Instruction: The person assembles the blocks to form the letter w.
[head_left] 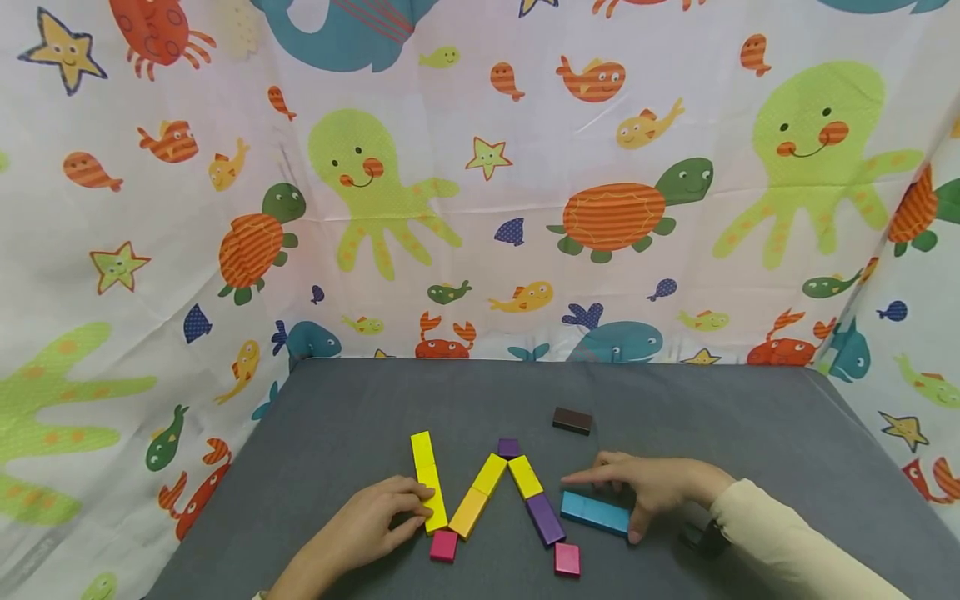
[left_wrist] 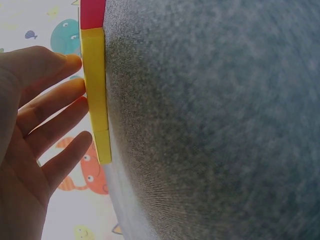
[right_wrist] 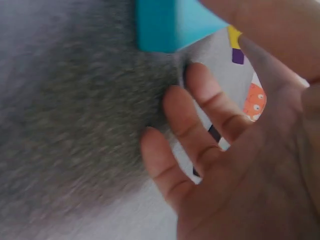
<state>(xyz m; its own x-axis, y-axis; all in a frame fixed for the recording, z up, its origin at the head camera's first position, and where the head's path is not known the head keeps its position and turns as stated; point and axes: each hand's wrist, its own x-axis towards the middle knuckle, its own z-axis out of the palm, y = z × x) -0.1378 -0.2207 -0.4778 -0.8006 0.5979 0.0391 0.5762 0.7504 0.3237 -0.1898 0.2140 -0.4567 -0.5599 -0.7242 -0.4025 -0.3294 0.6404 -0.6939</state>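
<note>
My left hand (head_left: 386, 517) lies on the grey table (head_left: 750, 433) with straight fingers, their tips against the side of a long yellow bar (head_left: 428, 481). The left wrist view shows those fingertips (left_wrist: 75, 90) touching the yellow bar (left_wrist: 96, 95), with a pink block (left_wrist: 92, 12) at its end. My right hand (head_left: 645, 492) reaches over a blue block (head_left: 596, 512), thumb at its near right end and fingers along its far side. In the blurred right wrist view the blue block (right_wrist: 170, 25) sits above my right hand's fingers (right_wrist: 200, 125).
Between the hands lie a slanted yellow bar (head_left: 480, 496), a small purple cube (head_left: 508, 447), a yellow block (head_left: 525, 477) and a purple block (head_left: 545, 518). Two pink squares (head_left: 443, 546) (head_left: 567, 559) sit near the front. A brown block (head_left: 572, 420) lies farther back. A sea-animal curtain (head_left: 480, 208) surrounds the table.
</note>
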